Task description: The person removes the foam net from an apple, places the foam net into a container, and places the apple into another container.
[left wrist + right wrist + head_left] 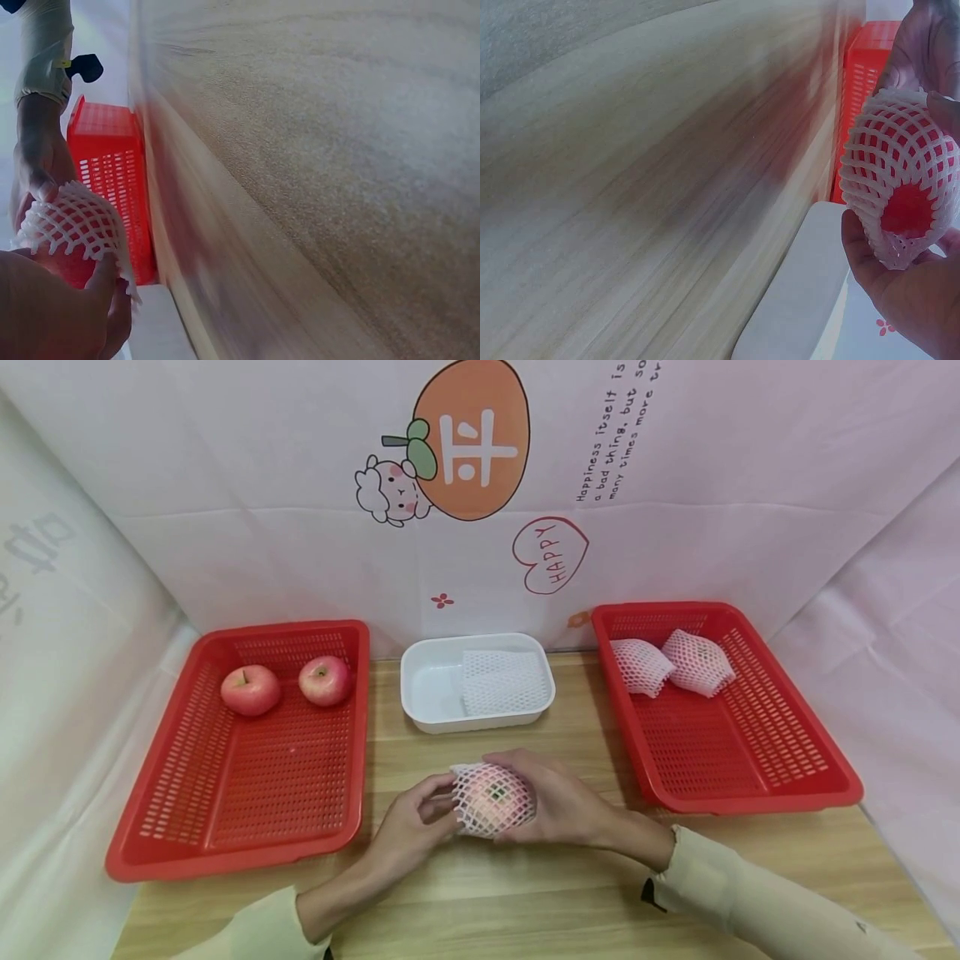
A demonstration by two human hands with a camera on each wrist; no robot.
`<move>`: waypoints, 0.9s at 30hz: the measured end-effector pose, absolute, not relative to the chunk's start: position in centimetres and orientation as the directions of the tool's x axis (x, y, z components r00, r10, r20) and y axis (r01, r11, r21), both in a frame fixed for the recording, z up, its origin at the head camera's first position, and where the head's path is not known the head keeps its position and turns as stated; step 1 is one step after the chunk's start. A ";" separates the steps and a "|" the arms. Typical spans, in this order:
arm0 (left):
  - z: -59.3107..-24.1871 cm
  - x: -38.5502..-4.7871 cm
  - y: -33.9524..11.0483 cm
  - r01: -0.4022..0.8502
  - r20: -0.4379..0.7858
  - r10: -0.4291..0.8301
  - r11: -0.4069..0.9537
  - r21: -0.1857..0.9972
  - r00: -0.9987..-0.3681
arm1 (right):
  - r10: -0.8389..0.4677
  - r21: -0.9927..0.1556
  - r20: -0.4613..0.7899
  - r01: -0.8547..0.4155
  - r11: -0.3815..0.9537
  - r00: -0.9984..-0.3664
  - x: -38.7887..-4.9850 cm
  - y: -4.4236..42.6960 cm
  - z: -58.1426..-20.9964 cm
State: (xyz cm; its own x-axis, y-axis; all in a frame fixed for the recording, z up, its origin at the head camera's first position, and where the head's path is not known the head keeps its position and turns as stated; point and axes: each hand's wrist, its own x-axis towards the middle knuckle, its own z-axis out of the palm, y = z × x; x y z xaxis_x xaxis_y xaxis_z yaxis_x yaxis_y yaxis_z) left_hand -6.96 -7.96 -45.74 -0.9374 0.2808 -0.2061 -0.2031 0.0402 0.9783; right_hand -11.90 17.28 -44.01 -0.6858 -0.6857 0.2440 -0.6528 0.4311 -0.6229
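White foam net (480,814) covers most of the apple (907,214), which sits between the two hands and in contact with both, stem end up, right of the left hand (414,827) and left of the right hand (558,802), the net's longer axis seeming to run from hand to hand. The right hand has the fuller hold, clamped round the apple's far and near sides, while the left hand, fingers bent, pinches the net's edge opposite. Both wrists slant inward, with the tray (477,724) just ahead of the hands.
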 end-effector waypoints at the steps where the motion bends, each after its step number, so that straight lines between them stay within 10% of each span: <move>1: -45.7 -6.9 -7.9 -0.208 -0.211 0.283 0.038 0.977 -0.936 | -0.685 -0.622 0.244 -0.652 0.433 -0.687 -11.8 17.2 -44.0; 27: -45.4 -6.8 -7.1 -0.232 -0.227 0.330 0.025 0.972 -0.916 | -0.670 -0.602 0.300 -0.680 0.419 -0.679 -10.6 15.2 -43.6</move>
